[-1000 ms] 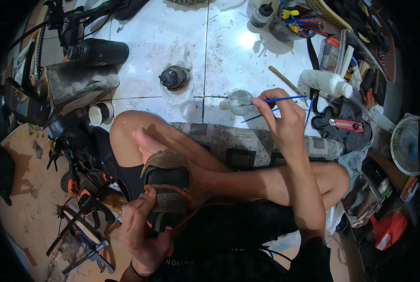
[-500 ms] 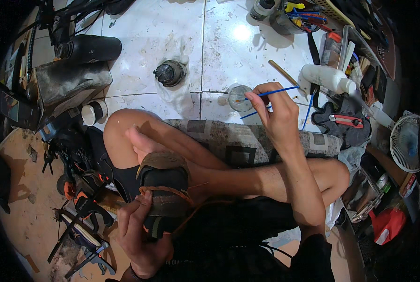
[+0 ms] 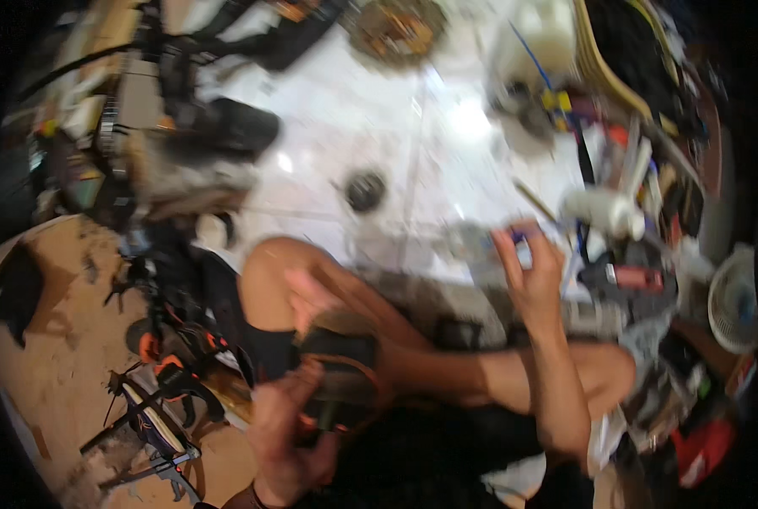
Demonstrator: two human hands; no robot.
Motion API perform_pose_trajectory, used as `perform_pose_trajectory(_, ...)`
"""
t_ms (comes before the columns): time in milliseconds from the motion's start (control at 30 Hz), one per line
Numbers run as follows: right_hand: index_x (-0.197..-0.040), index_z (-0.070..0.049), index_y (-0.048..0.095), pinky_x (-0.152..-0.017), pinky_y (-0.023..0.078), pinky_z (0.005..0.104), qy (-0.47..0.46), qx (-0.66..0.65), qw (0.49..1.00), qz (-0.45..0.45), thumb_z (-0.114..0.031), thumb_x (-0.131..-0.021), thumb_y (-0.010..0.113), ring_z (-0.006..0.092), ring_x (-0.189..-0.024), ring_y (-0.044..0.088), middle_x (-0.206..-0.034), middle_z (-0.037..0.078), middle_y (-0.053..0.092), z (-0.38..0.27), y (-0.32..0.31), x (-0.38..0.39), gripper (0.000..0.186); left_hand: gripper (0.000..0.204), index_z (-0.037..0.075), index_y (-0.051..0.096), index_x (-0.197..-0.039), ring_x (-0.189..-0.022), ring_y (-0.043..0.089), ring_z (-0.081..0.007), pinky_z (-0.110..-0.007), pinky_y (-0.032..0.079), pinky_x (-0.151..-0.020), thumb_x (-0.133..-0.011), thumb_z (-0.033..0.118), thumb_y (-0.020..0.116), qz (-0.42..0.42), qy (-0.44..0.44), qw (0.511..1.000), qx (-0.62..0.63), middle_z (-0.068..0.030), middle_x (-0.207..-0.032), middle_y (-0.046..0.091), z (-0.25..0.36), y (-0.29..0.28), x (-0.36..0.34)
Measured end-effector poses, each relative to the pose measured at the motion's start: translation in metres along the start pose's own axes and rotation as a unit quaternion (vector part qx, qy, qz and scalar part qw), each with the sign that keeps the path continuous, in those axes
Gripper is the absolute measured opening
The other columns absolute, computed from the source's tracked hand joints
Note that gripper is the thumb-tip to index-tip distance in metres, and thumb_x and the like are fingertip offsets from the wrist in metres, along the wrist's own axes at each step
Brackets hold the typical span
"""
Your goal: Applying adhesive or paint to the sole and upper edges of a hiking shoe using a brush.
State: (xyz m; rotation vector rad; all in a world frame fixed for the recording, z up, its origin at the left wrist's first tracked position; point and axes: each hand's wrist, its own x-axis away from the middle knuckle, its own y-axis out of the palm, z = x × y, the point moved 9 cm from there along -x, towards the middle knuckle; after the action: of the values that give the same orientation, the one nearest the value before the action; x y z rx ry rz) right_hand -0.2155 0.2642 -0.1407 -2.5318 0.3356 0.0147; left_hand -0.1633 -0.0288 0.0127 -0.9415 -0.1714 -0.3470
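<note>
Shoe points lengthwise forward, brown end foremost; left grip pinches its side.

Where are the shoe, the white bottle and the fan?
Shoe (image 3: 341, 346), head view: its black panel.
White bottle (image 3: 598, 210), head view: its body.
Fan (image 3: 736, 299), head view: its round grille.

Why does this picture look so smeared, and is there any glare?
In the head view, blur softens nearly everything, including the right hand and the black-and-brown shoe, perhaps from camera motion; in the same head view, a bright white glare spot sits on the white tiled floor, and the wide fisheye picture falls to black at its corners.
</note>
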Motion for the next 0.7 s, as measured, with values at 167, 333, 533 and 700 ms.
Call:
perform_pose_trajectory(167, -0.086, 0.001, 0.065, -0.058, 0.047, 0.0319, -0.004, -0.012, 1.0, 0.025, -0.01, -0.092, 0.075, 0.0215, -0.061, 0.06, -0.072, 0.011, 0.064, -0.006, -0.006, 0.004, 0.016, 0.065, -0.001, 0.063, -0.129, -0.1, 0.063, -0.0356, -0.041, 0.052, -0.087, -0.067, 0.0, 0.082, 0.021, 0.029, 0.999, 0.013, -0.0165, -0.118, 0.067, 0.01, 0.002, -0.004)
perform_pose_trajectory(333, -0.078, 0.0, 0.064, -0.053, 0.044, 0.0349, -0.009, 0.003, 0.999, 0.044, -0.018, -0.091, 0.077, 0.0216, -0.055, 0.058, -0.062, 0.01, 0.062, -0.015, -0.025, -0.002, 0.026, 0.059, -0.002, 0.063, -0.124, -0.096, 0.063, -0.0357, -0.041, 0.052, -0.084, -0.068, 0.0, 0.082, 0.072, 0.078, 0.994, 0.015, -0.0169, -0.11, 0.066, 0.018, -0.001, 0.007)
perform_pose_trajectory(533, -0.077, 0.0, 0.065, -0.05, 0.043, 0.0296, -0.02, -0.027, 0.998, 0.054, -0.018, -0.092, 0.077, 0.0126, -0.051, 0.059, -0.058, 0.007, 0.062, -0.011, -0.033, -0.001, 0.026, 0.057, -0.004, 0.062, -0.124, -0.101, 0.063, -0.0398, -0.042, 0.052, -0.087, -0.071, 0.003, 0.084, 0.113, 0.132, 0.985, 0.008, -0.0196, -0.108, 0.065, 0.03, -0.008, 0.018)
perform_pose_trajectory(700, -0.082, -0.001, 0.063, -0.052, 0.045, 0.0262, -0.029, -0.114, 0.989, 0.088, -0.018, -0.097, 0.073, 0.0099, -0.055, 0.061, -0.062, 0.006, 0.066, -0.003, -0.066, 0.009, 0.024, 0.054, -0.004, 0.061, -0.124, -0.099, 0.062, -0.0401, -0.044, 0.051, -0.086, -0.075, 0.006, 0.082, 0.142, 0.161, 0.977, 0.018, -0.0198, -0.103, 0.062, 0.023, -0.004, 0.035)
